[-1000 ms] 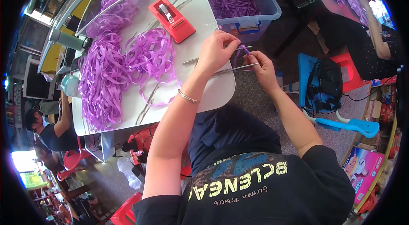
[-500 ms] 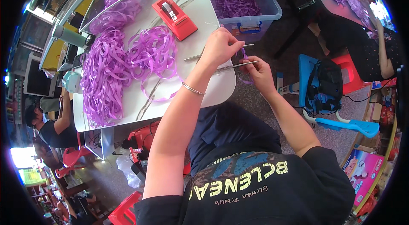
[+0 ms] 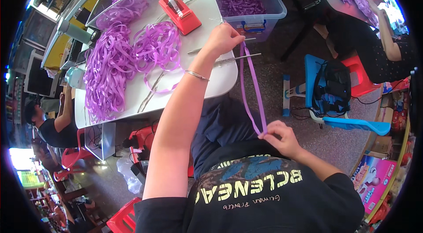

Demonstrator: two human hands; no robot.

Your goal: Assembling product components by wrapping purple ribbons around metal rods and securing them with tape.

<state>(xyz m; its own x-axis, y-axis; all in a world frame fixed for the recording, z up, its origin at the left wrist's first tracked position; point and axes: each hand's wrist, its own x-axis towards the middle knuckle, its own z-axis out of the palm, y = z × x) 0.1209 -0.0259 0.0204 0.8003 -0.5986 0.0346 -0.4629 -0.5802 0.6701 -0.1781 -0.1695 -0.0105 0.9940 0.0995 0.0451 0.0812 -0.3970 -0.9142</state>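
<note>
My left hand [image 3: 225, 39] is closed at the table's right edge, pinching the upper end of a purple ribbon [image 3: 257, 88]. The ribbon hangs toward my lap as a long, narrow loop of two strands. At its lower end my right hand [image 3: 282, 137] pinches it between thumb and fingers, close to my shirt. Two thin metal rods [image 3: 230, 59] stick out past the table edge by my left hand; one runs partly behind that hand. A loose coil of purple ribbon [image 3: 159, 48] lies left of my left forearm, with a strand trailing toward that arm.
On the white table [image 3: 194, 81] lie a big ribbon heap [image 3: 108, 78] and a red tape dispenser [image 3: 180, 14]. A clear bin [image 3: 276, 12] holding purple pieces stands beyond the edge. To the right are a blue chair [image 3: 312, 67] with a black bag and a co-worker's arm [image 3: 387, 41].
My right hand has moved from beside the rods down toward my body, drawing the ribbon out into a long loop. My left hand stays near the rods.
</note>
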